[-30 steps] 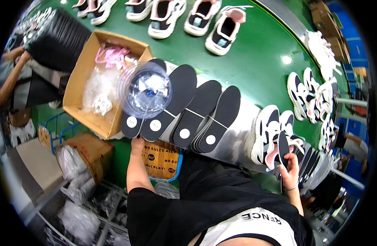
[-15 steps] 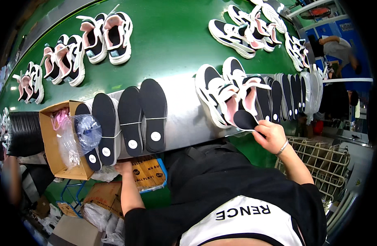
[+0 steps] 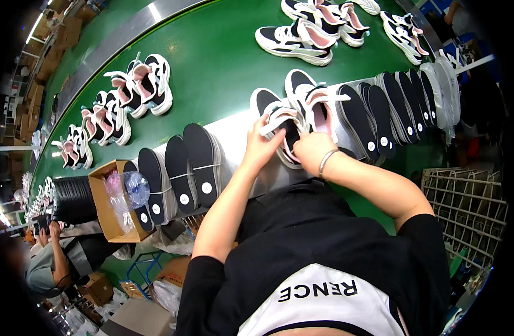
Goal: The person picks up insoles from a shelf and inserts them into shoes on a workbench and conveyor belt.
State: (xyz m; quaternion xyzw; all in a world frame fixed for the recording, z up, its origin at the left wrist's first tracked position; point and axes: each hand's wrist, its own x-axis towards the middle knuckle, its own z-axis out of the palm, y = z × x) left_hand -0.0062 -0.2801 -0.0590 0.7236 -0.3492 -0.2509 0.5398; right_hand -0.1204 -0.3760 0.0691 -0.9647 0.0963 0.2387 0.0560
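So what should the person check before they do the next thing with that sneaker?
1. Left hand on the sneaker: ok, its fingers rest on the white tongue.
2. Right hand at the sneaker's opening: ok, it presses in beside the left hand.
3. Black insole seated flat inside: cannot tell, the hands hide the inside.
4. Sneaker steady on the silver ledge: ok, it lies there between both hands.
5. Partner sneaker close by: ok, it lies right next to the first one.
6. More insoles ready: ok, black insole stacks stand on the left and others on the right.
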